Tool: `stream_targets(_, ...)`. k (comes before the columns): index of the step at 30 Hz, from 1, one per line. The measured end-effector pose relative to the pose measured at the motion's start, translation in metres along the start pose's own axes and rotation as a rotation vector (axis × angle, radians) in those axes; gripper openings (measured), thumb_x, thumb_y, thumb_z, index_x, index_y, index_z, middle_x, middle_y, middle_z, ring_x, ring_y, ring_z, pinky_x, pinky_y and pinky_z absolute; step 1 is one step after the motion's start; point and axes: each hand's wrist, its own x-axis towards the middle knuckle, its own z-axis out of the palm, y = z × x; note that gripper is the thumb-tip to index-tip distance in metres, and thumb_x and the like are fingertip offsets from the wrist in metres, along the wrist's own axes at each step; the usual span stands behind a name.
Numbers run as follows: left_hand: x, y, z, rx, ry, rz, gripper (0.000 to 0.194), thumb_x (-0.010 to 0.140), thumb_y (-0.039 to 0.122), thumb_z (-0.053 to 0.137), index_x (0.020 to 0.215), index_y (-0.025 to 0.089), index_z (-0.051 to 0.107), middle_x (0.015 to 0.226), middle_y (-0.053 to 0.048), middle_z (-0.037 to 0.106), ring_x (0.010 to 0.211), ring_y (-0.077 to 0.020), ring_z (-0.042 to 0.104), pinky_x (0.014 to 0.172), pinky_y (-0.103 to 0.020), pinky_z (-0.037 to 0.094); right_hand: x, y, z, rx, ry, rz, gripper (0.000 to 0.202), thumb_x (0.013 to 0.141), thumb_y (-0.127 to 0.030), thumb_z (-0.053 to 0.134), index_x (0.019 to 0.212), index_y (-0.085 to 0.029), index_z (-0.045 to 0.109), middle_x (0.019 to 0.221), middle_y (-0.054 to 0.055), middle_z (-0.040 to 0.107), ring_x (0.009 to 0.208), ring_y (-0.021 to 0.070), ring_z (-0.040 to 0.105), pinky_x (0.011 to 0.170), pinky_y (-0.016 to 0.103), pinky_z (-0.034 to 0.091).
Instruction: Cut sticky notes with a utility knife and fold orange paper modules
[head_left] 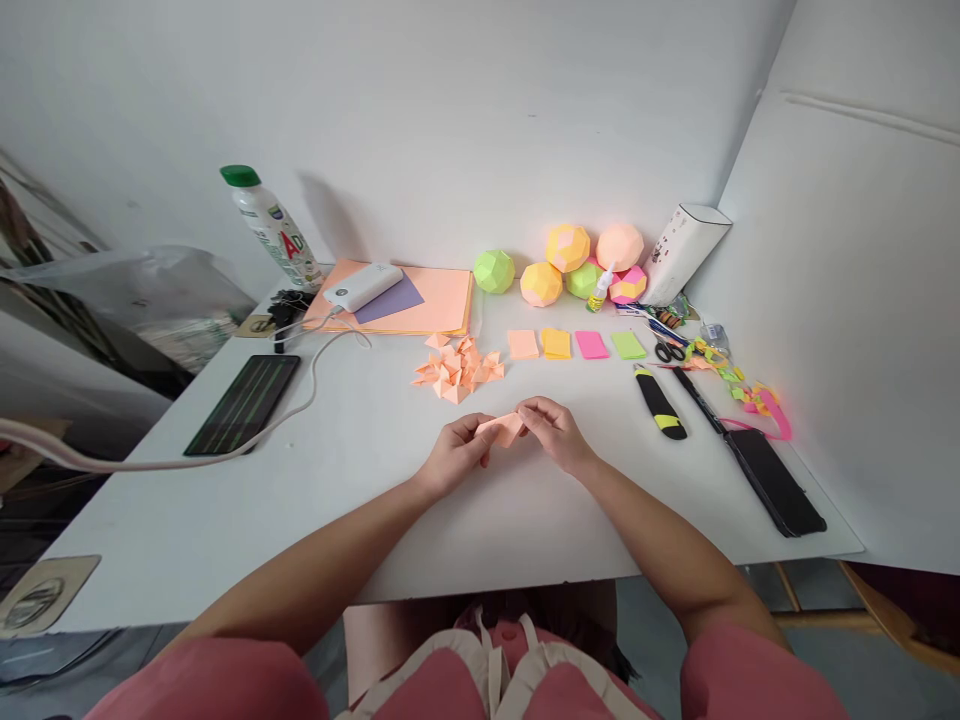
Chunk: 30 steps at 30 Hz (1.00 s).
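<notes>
While the left hand (459, 450) pinches one end of a peach paper piece (504, 429) just below the frame's centre, the right hand (555, 434) pinches its other end. Just beyond, slightly left of centre, lies a pile of folded peach pieces (454, 372). Right of it, four small paper stacks (556, 344) sit in a row, and farther back, faceted paper balls (568, 247) rest near the wall (450, 130), above and right of centre.
</notes>
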Motion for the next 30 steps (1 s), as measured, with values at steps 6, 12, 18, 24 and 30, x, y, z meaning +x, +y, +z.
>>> stream_targets(6,-0.0003,0.0042,0.0028,-0.013,0.002,-0.021,0.043,0.074,0.055,0.062,0.09,0.016,0.061,0.062,0.001,0.053,0.051,-0.0088,0.046,0.048,-0.022,0.038,-0.0018,0.0043,0.0026,-0.124,0.01,-0.049,0.021,0.079,-0.04,0.061,0.084,-0.02,0.063,0.081,0.002,0.064,0.077,0.0154,0.059,0.073,0.031,0.047)
stream_targets(12,0.003,0.001,0.0034,-0.087,0.003,-0.008,0.044,0.07,0.052,0.067,0.093,0.015,0.061,0.072,-0.001,0.059,0.052,-0.0078,0.048,0.051,-0.024,0.044,-0.0012,0.0053,0.0033,-0.16,0.025,-0.11,0.016,0.081,-0.035,0.058,0.081,-0.019,0.059,0.077,0.002,0.062,0.072,0.0147,0.06,0.067,0.029,0.049)
stream_targets(18,0.0022,0.0032,0.0039,-0.094,0.019,-0.012,0.041,0.069,0.052,0.069,0.085,0.015,0.062,0.065,0.002,0.055,0.05,-0.0074,0.048,0.049,-0.023,0.042,-0.0024,0.0053,0.0038,-0.261,0.003,-0.171,0.021,0.082,-0.034,0.059,0.096,-0.021,0.068,0.085,0.004,0.07,0.079,0.018,0.065,0.074,0.033,0.051)
stream_targets(24,0.0027,0.0032,0.0042,-0.114,0.082,0.016,0.04,0.07,0.05,0.069,0.085,0.014,0.062,0.062,0.002,0.055,0.048,-0.007,0.047,0.047,-0.022,0.041,-0.0037,0.0024,0.0024,-0.206,-0.03,-0.122,0.022,0.081,-0.036,0.059,0.095,-0.024,0.072,0.091,0.004,0.073,0.084,0.0204,0.067,0.075,0.034,0.053)
stream_targets(30,0.0039,0.0018,0.0048,-0.152,0.099,0.033,0.039,0.068,0.05,0.07,0.083,0.015,0.063,0.066,0.001,0.056,0.049,-0.0062,0.045,0.047,-0.021,0.041,-0.0038,0.0017,0.0019,-0.179,-0.072,-0.077,0.022,0.081,-0.037,0.059,0.09,-0.021,0.072,0.09,0.005,0.072,0.08,0.019,0.065,0.069,0.032,0.053)
